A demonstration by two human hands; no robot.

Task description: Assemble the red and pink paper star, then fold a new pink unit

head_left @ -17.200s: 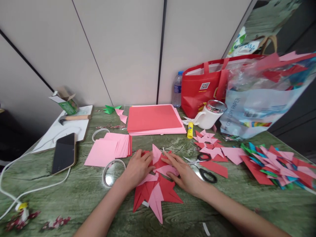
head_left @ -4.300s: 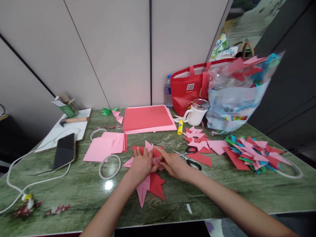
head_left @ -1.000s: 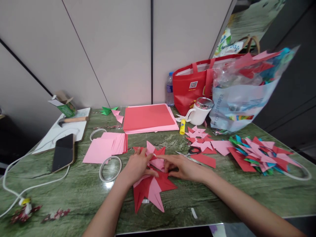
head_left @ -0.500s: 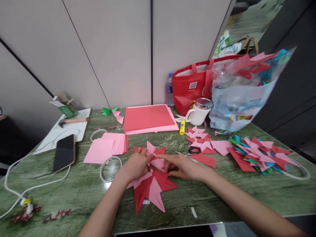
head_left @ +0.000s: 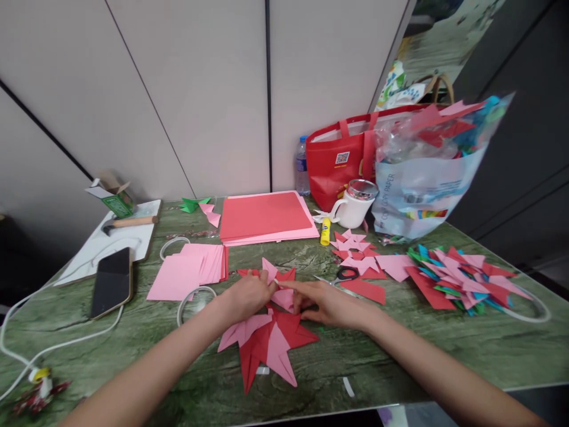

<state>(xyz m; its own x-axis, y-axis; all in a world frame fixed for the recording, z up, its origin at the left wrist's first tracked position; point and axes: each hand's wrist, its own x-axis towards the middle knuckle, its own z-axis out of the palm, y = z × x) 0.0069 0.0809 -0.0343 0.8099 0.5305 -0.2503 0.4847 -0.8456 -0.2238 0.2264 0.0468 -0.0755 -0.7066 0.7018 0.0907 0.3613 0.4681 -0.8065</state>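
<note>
A folded paper star in red and pink lies on the green table in front of me, its points spread outward. My left hand is closed over its upper left part, with bent fingertips gripping the folded paper. From the other side my right hand holds the star's upper right part, index finger reaching toward the left fingertips and the thumb lower down. The fingers cover the star's upper middle, so the fold there is partly hidden. Scissors with black handles lie beyond my right hand.
Pink squares lie left, near white tape rings and a phone. Behind are red and pink sheets, a glue stick and a white mug. Colourful folded paper is piled right, below a plastic bag.
My left forearm has swung out to the left, and its wrist has turned. The star has shifted slightly, its left pink point showing more. Both hands stay on it.
</note>
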